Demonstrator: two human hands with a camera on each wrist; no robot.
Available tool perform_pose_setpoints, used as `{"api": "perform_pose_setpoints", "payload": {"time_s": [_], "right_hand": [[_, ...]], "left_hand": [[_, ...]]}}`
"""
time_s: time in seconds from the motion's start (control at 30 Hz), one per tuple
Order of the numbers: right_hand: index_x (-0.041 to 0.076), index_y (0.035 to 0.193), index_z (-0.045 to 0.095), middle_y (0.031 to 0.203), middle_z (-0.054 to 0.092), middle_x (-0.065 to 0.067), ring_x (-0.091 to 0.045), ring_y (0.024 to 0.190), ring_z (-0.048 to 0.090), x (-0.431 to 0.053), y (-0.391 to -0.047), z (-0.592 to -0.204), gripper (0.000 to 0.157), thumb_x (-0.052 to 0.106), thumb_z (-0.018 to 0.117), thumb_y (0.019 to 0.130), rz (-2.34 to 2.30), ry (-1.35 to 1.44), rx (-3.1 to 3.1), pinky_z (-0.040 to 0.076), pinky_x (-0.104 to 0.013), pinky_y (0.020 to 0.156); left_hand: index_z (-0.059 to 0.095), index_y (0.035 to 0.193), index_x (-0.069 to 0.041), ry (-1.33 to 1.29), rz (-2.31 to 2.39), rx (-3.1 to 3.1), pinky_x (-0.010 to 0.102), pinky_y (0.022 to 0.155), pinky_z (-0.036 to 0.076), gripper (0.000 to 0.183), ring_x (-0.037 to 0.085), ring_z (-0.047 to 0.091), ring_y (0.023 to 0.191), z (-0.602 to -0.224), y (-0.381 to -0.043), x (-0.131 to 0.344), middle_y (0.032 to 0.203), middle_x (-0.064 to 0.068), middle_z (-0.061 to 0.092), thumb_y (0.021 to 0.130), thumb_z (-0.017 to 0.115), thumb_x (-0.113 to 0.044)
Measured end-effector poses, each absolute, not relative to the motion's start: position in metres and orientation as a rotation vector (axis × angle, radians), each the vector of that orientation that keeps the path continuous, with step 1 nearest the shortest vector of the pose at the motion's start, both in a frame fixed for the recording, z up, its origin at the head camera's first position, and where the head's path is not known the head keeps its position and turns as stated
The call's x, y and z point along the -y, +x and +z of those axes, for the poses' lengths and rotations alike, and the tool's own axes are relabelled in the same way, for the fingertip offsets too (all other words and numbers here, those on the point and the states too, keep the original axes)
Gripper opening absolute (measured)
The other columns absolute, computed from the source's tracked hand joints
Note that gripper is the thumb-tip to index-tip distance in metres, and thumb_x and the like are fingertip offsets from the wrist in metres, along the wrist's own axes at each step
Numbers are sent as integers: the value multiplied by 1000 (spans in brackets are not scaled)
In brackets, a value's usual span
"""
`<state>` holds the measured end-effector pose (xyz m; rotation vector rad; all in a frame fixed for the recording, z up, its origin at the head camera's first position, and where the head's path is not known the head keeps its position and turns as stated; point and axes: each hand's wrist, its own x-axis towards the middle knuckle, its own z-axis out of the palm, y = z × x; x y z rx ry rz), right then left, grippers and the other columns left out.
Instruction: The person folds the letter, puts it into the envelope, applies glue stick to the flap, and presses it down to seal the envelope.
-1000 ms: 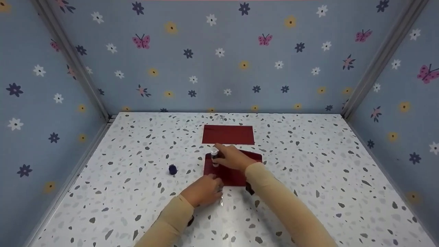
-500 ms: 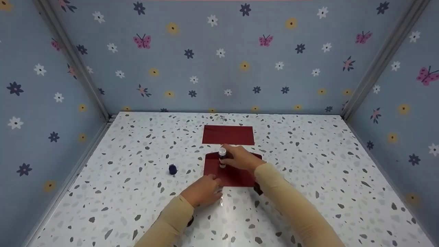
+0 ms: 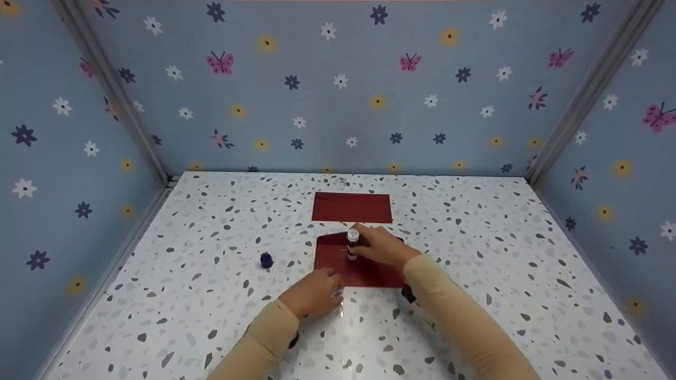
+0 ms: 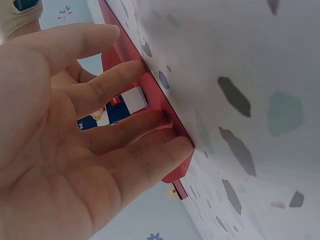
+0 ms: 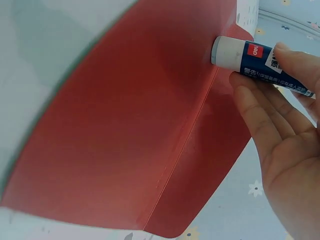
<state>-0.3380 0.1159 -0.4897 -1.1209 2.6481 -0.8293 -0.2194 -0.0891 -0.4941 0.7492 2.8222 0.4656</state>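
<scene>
My right hand (image 3: 381, 245) grips an upright glue stick (image 5: 257, 62) between thumb and fingers. The stick has a navy label and a white end, which meets the red envelope (image 3: 330, 266) close to a crease in the right wrist view. Fingertips of my left hand (image 3: 312, 294) rest on the envelope's near left edge, the fingers fairly straight in the left wrist view. The right hand hides part of the envelope's far edge and right side. A dark blue cap (image 3: 266, 260) lies left of the envelope.
A flat red rectangle (image 3: 351, 207) lies on the speckled white table (image 3: 211, 311) beyond the envelope. Blue flowered panels (image 3: 348, 89) enclose the table at the back and both sides.
My right hand has moved the glue stick rightward over the envelope, from near its left side toward the middle. The left hand has stayed at the near left edge.
</scene>
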Motion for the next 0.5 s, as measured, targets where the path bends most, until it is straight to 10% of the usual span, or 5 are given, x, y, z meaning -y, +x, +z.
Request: {"api": "perform_pose_setpoints", "payload": {"time_s": [0.5], "right_hand": [[17, 116, 55, 103, 68, 2, -13, 95, 64, -135, -328, -491, 23, 20, 68, 97, -819, -1107, -2657, 52, -35, 85]], "left_hand": [[68, 113, -2, 721, 474, -2820, 46, 96, 50, 27, 32, 60, 109, -496, -218, 89, 119, 19, 61, 96, 66, -24]]}}
